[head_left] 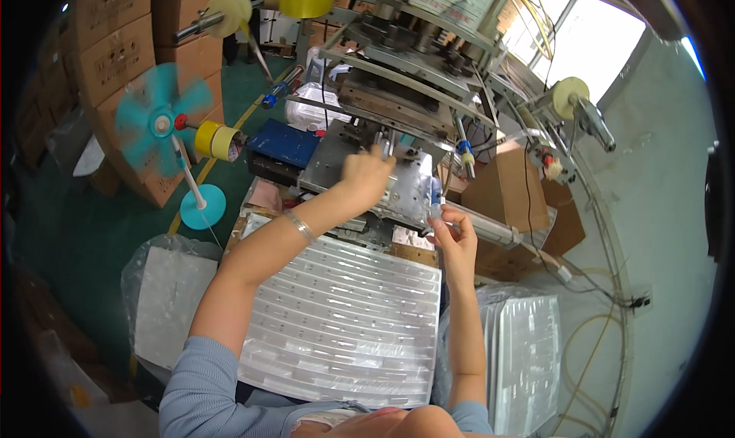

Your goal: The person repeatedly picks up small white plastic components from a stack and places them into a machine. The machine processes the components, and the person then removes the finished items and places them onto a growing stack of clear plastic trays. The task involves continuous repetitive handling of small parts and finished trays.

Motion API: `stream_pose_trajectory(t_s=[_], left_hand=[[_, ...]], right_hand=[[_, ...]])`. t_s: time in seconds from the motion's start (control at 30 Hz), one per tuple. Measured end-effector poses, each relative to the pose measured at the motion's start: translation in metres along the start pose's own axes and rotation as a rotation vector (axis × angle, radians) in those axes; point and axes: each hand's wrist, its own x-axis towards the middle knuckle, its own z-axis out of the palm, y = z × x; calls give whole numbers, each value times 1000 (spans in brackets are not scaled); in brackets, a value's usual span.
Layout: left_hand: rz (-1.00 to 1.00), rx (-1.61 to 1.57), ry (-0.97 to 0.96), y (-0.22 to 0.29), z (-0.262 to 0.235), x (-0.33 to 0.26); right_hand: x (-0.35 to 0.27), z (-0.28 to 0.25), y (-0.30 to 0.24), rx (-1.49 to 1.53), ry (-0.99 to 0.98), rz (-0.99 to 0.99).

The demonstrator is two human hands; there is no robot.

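Note:
My left hand point(367, 179) reaches over the metal bed plate point(328, 162) of a press machine point(398, 105), at the small metal fixture in its middle. Motion smears its fingers, so their grip is unclear. At the plate's right front corner my right hand point(458, 243) is closed, thumb and fingers pinched together at a small clear piece below a blue tube-like part point(436, 189). Whether the two are joined, I cannot tell. Under my forearms lies a wide panel of clear, shiny strips point(344, 315) in rows.
A turquoise fan point(203, 207) stands at left before stacked cartons point(119, 63). A blue box point(283, 143) sits left of the press. Tape rolls point(217, 141) hang on rods. An open carton point(505, 189) and wrapped white panels point(524, 361) are at right.

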Motion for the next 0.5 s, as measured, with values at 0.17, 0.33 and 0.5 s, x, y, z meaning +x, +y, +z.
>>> stream_pose_trajectory(t_s=[0.17,0.33,0.5], left_hand=[[171,59,-28,17,2,17],[189,-506,384,0,-20,-54],[129,-785,-24,-34,-43,-127]], right_hand=[[36,12,18,-300,53,-235],[66,60,12,-735,16,-612],[97,85,21,-996,62,-687]])
